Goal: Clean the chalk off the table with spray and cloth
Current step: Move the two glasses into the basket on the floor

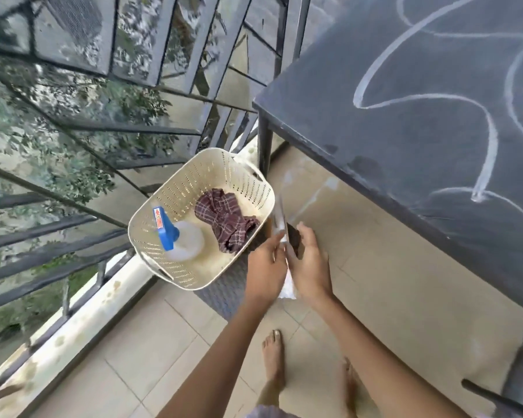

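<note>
Spray bottle (pixel 178 236) stands upright, nozzle (pixel 159 215) toward railing (pixel 73 128).

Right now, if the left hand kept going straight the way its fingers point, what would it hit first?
Probably the blurred pale strip just past the fingertips of the left hand, which it may already touch. Beyond that lies the rim of the cream basket. Depth is unclear.

Your dark grey table top (pixel 405 122) carries looping white chalk lines (pixel 492 146). Your translucent, blue-headed spray bottle (pixel 178 236) stands upright beside the crumpled maroon checked cloth (pixel 224 221) inside the cream perforated plastic basket (pixel 264 188).
</note>
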